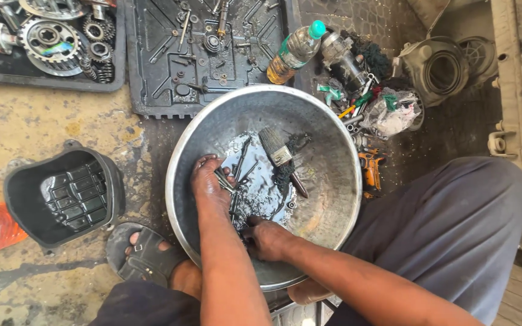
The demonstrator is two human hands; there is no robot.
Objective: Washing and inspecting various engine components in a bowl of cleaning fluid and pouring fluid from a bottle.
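Where bolts (237, 181) lie, curled fingers (208, 172).

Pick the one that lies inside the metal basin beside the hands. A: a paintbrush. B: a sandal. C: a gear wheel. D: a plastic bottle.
A: the paintbrush lies in the dark liquid of the metal basin, just beyond the left hand and right hand.

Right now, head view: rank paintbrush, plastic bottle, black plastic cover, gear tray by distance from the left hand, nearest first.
1. Paintbrush: inside the metal basin, just right of the left hand.
2. Black plastic cover: on the floor, left of the basin.
3. Plastic bottle: beyond the basin's far rim.
4. Gear tray: far upper left corner.
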